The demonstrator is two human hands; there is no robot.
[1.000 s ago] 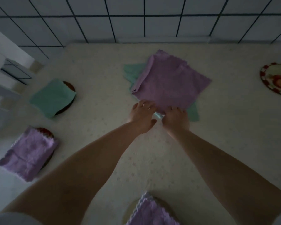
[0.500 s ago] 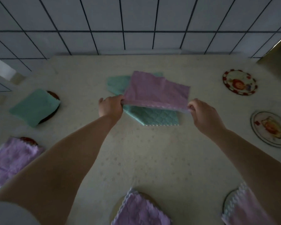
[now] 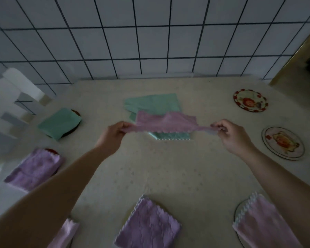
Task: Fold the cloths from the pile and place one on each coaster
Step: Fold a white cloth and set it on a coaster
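A purple cloth (image 3: 166,122) hangs stretched in the air between my hands. My left hand (image 3: 113,136) pinches its left corner and my right hand (image 3: 231,135) pinches its right corner. Beneath it the remaining pile, a green cloth (image 3: 152,104), lies on the table. Two bare coasters with pictures sit at the right: a red-rimmed coaster (image 3: 250,100) and a pale coaster (image 3: 283,143). Folded cloths cover other coasters: a folded green cloth (image 3: 59,123), a purple folded cloth (image 3: 34,169), a near purple cloth (image 3: 149,224) and a pink cloth (image 3: 261,222).
The table (image 3: 168,172) has a pale dotted cover and meets a white tiled wall (image 3: 150,42) at the back. White furniture (image 3: 11,104) stands at the left. Another pink cloth (image 3: 64,233) lies at the near left edge, partly behind my left arm.
My hands took the purple cloth by its near corners, moved apart and raised it off the green cloth. It now hangs stretched and higher. The view tilted up.
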